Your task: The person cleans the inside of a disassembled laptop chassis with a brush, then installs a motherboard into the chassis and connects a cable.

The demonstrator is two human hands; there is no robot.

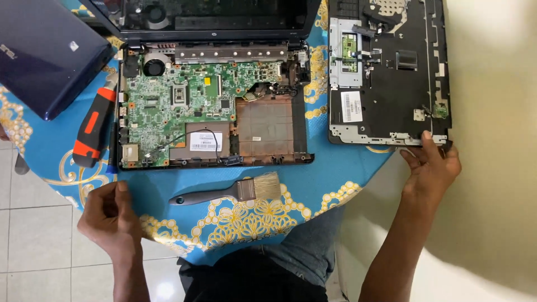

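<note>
The right hand (430,165) grips the near edge of the detached laptop top cover (389,72), which lies underside up at the right side of the round table (313,184); the thumb presses on the cover's lower rim and the fingers curl beneath it, at the point where the cover overhangs the table edge. The left hand (109,215) rests at the near left rim of the table with the fingers loosely curled, holding nothing. The opened laptop base (212,112) lies at table centre with its green circuit board (179,100) exposed on the left and an empty brown bay on the right. Labels: a white rectangular sticker with a dark barcode (202,142) sits on a grey plate at the lower middle of the base, a smaller white tag lies on the brown bay floor, and a white upright rectangular label (351,106) sits at the lower left of the cover's black underside, below a grey metal plate carrying a small green board. A grey-handled paintbrush (229,192) lies between the base and the near table rim — bristles pointing right, well apart from both hands. An orange-and-black screwdriver (92,131) lies just beside the left edge of the base. A dark blue closed laptop (47,53) overhangs the far left table edge. Open blue tablecloth remains along the near rim, on either side of the brush, and in the narrow strip between the base and the cover — the white tiled floor (33,235) shows beyond the left edge.
</note>
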